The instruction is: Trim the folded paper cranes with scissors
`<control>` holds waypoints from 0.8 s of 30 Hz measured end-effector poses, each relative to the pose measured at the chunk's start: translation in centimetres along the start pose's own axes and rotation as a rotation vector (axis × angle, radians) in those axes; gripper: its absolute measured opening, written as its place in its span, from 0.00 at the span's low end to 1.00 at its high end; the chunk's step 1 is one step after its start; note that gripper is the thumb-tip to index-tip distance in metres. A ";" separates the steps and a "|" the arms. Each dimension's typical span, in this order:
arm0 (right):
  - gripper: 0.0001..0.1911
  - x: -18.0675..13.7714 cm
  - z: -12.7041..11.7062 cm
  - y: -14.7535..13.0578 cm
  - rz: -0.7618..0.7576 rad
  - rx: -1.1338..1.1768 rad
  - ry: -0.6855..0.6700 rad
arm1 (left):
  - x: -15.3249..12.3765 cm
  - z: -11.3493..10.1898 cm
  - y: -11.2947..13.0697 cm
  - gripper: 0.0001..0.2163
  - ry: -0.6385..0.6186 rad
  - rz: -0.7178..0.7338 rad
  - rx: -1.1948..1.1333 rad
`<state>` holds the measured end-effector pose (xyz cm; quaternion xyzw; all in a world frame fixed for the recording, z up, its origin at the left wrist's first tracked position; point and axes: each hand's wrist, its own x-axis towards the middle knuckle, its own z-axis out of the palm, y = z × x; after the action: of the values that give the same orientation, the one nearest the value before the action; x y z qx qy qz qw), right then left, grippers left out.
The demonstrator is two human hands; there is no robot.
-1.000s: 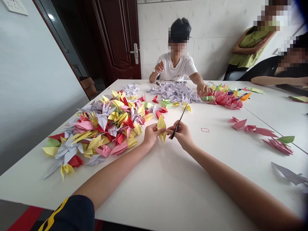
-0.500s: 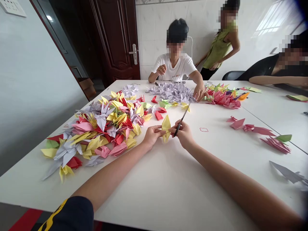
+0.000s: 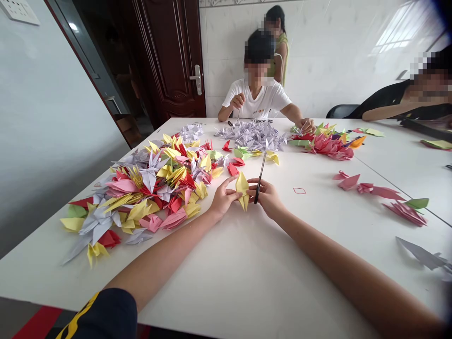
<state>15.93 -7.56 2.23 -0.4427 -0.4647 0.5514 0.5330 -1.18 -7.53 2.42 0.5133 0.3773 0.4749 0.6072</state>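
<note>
My left hand (image 3: pixel 222 199) pinches a yellow origami crane (image 3: pixel 242 190) at the middle of the table. My right hand (image 3: pixel 268 197) sits just right of the crane, closed around a pair of black-handled scissors (image 3: pixel 260 181) whose thin blades point up and away from me. The crane's lower tips hang between my hands. A large heap of mixed paper cranes (image 3: pixel 158 188) lies left of my left hand, and a pale lilac heap (image 3: pixel 252 135) lies farther off.
On the white table (image 3: pixel 226 282), a pink and red crane heap (image 3: pixel 330 146) and scattered pink cranes (image 3: pixel 374 190) lie to the right. A seated co-worker (image 3: pixel 257 94) faces me across the table, one hand at the heaps. Another person (image 3: pixel 278 47) stands behind them, and a third (image 3: pixel 406 101) sits right.
The scissors have swung from leaning right to nearly upright, and my hands have shifted slightly. The standing person has moved left, behind the seated co-worker, whose hand has moved right to the pink heap.
</note>
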 end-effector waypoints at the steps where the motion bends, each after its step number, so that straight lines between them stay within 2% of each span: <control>1: 0.21 0.0 0.0 0.0 0.001 -0.004 -0.013 | 0.0 0.0 -0.1 0.37 0.003 -0.002 0.006; 5: 0.15 0.1 -0.1 -0.2 -0.070 -0.048 -0.066 | 0.2 -0.1 -0.4 0.29 0.013 0.011 -0.006; 8: 0.10 0.1 -0.2 -0.2 -0.114 -0.086 -0.072 | 0.4 0.0 -0.4 0.11 0.005 0.021 -0.004; 10: 0.10 0.2 -0.3 -0.2 -0.117 -0.075 -0.060 | 0.4 0.1 -0.4 0.04 0.034 0.038 0.014; 16: 0.14 0.3 -0.6 0.0 -0.098 -0.020 -0.063 | 0.1 0.0 -0.1 0.08 0.066 0.050 0.002; 20: 0.15 -0.1 -0.3 -0.3 -0.149 -0.056 -0.078 | 0.3 -0.2 -0.3 0.13 0.126 0.073 0.147; 24: 0.16 -0.2 0.1 -0.4 -0.256 -0.115 0.039 | 0.4 -0.1 -0.4 0.16 0.143 0.100 0.243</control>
<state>15.96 -7.78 2.62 -0.4202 -0.5377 0.4429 0.5815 -1.07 -7.10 2.01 0.5661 0.4483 0.4906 0.4877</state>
